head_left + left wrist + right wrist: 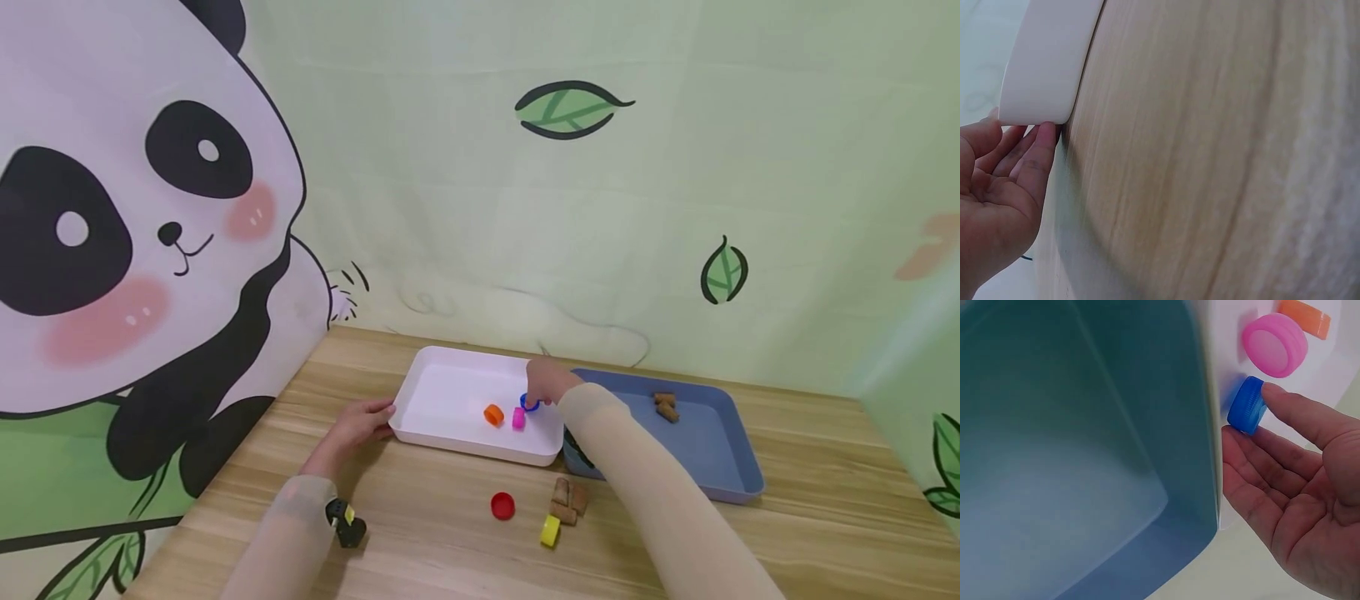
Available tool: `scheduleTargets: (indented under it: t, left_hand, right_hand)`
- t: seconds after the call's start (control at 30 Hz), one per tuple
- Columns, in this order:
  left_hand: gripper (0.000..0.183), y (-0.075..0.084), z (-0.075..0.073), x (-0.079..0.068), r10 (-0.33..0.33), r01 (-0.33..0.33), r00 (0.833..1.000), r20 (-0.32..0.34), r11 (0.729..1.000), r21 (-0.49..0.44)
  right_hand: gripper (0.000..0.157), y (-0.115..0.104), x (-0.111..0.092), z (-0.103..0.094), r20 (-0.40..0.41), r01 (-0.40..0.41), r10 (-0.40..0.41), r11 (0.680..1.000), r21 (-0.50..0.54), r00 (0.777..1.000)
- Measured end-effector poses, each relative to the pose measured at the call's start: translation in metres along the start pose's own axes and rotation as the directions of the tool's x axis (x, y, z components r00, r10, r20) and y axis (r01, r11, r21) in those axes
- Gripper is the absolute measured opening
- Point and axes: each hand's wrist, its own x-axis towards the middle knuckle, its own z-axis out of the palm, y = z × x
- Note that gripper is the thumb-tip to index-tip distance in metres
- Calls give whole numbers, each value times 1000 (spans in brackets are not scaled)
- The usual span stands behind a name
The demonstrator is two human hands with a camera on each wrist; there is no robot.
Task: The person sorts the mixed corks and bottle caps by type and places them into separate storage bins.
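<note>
At the left end of the white tray (446,387), my left hand (358,423) holds the edge, with the thumb near the rim and the fingertips against the outer wall. Inside the tray's right end, my right hand (550,383) pinches a blue bottle cap (1247,406) between thumb and fingers. Next to that cap stand a pink bottle cap (518,418) and an orange bottle cap (493,415). On the table in front lie a red bottle cap (502,506) and a yellow bottle cap (550,531).
A blue-grey tray (705,442) stands against the white one, with a few corks (666,407) in it. Several more corks (562,512) lie on the wooden table (427,533) near the yellow cap. Behind the trays hangs a printed cloth wall (450,208).
</note>
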Motion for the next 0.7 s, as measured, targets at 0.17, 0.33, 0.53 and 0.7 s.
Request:
scheduleTargets:
  t: [0.17,0.33,0.53,0.7]
  left_hand:
    - [46,0,0,-1,4,-4,1000,18,1000,-14]
    - [47,2,-2,-2,21,-20,999,44,999,-40]
    - [47,2,-2,-2,37,-35,998,45,999,-39]
    - [46,-2,-2,-2,40,-38,998,47,998,-42]
  right_hand:
    - [21,-2,-4,0,4,3,-3,1000,-1,1000]
    - [19,-4,-5,-2,-6,36,-36,999,-13,999]
    - [21,-5,-7,-3,1,27,-27,1000,-3,1000]
    - [23,-6,-11,-6,11,6,-6,1000,8,1000]
